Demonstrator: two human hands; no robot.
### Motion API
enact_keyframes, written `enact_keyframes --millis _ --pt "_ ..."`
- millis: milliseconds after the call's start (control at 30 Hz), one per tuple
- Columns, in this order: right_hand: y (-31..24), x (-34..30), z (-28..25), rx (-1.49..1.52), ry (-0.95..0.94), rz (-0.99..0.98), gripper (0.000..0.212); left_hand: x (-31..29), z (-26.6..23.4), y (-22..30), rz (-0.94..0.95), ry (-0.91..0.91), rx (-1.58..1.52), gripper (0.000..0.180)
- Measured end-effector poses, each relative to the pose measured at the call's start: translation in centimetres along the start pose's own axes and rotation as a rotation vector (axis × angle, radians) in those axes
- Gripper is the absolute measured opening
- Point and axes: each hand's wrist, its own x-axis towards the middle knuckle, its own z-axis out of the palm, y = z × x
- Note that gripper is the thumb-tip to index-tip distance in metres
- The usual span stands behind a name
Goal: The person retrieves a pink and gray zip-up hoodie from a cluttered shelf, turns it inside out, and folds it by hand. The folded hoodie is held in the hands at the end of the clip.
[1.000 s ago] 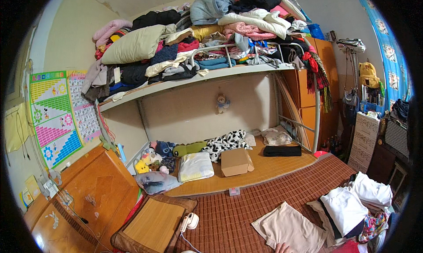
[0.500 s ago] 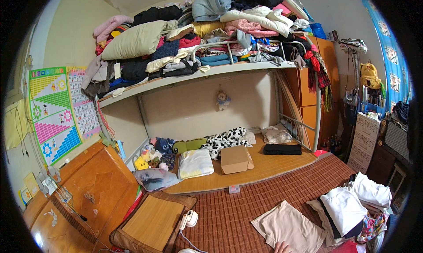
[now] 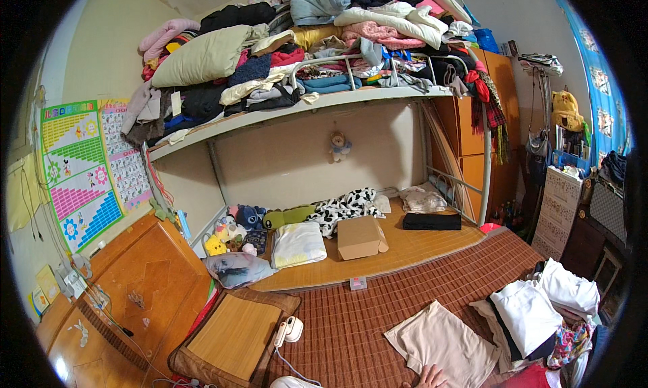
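Note:
A beige garment [image 3: 442, 344] lies folded and fairly flat on the brown slatted mat [image 3: 337, 327], toward the lower right. My right hand [image 3: 429, 378] reaches in at the bottom edge with its fingers stretched and slightly spread over the garment's near edge. Only the fingers and part of the hand show, and nothing is gripped in them. My left hand is out of view. Close by on the right, a stack of folded clothes has a white garment [image 3: 526, 318] on top, with dark and beige cloth under it.
A white corded device [image 3: 293, 329] sits beside a wooden-topped cushion mat [image 3: 233, 334]. Farther back, a cardboard box [image 3: 361, 238], a folded white blanket [image 3: 298, 245] and plush toys rest on the lower bunk. Clothes and bedding crowd the upper bunk [image 3: 304, 114].
My right hand shows a little more at the bottom edge, its fingers farther apart. The beige garment looks about the same, and the view has shifted slightly.

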Motion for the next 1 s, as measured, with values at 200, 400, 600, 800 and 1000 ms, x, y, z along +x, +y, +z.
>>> enact_keyframes --millis 200,400,600,800,1000 --pt "-0.1 -0.2 -0.4 0.003 -0.006 0.006 0.112 -0.2 0.3 -0.3 0.004 -0.017 0.014 0.052" --pt "-0.4 -0.3 -1.0 0.018 -0.014 0.002 0.110 -0.3 0.6 -0.7 0.007 -0.036 0.014 0.050" --pt "-0.3 -0.5 -0.6 0.063 -0.069 0.022 0.114 -0.3 0.5 -0.6 0.015 -0.060 -0.015 0.048" --pt "0.6 2.1 -1.3 0.009 -0.248 0.036 0.129 1.3 -4.0 2.8 0.056 -0.096 -0.171 0.046" --pt "2.9 5.7 -10.6 0.110 -0.464 -0.087 0.070 9.0 -18.3 6.9 0.041 -0.399 -0.475 0.059"
